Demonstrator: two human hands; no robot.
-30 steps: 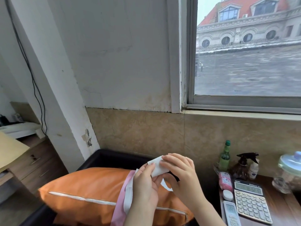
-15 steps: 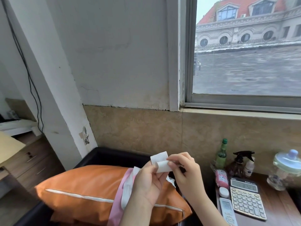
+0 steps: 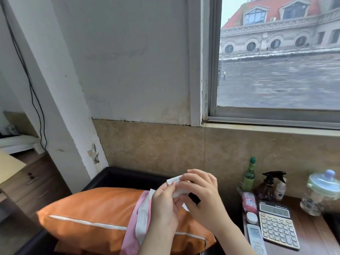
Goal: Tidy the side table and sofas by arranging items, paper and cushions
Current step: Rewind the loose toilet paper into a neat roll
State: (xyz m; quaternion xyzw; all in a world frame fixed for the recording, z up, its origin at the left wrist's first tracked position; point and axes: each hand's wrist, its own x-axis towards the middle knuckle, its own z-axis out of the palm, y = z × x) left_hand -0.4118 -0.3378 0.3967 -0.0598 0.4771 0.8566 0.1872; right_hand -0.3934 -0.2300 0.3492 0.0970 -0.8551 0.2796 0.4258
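Both hands up in front of chest, working one small white folded paper (image 3: pixel 175 190). Left hand (image 3: pixel 163 203) pinches its near edge with thumb and curled fingers; right hand (image 3: pixel 200 197) has fingers curled over the top, pinching the far edge (image 3: pixel 173 180). Paper is held in the air above the sofa, touching nothing else. Looks like a fold or crumple step, judging by the grip.

Just under the hands: orange leather cushion with a white zip stripe (image 3: pixel 95 216), lying flat on the black sofa (image 3: pixel 117 175). Pink-and-white strip of cloth or sleeve (image 3: pixel 141 216) hangs over it by the left wrist; can't tell which.

Right of that, dark wooden side table (image 3: pixel 312 236): white remote (image 3: pixel 255 238), beige calculator (image 3: pixel 276 225), small white round tin (image 3: pixel 251 217), pink packet (image 3: pixel 249 201). Farther back: green glass bottle (image 3: pixel 249 173), dark spray bottle (image 3: pixel 270 184), small white bottle (image 3: pixel 280 188), clear lidded jar (image 3: pixel 322 192).

Risks:
- Two-point pinch on thin paper; pulling hands apart could tear it.
- Loosened grip drops it onto the cushion or into the sofa gap.
- Table is crowded; a right-hand reach could tip the tall bottles.
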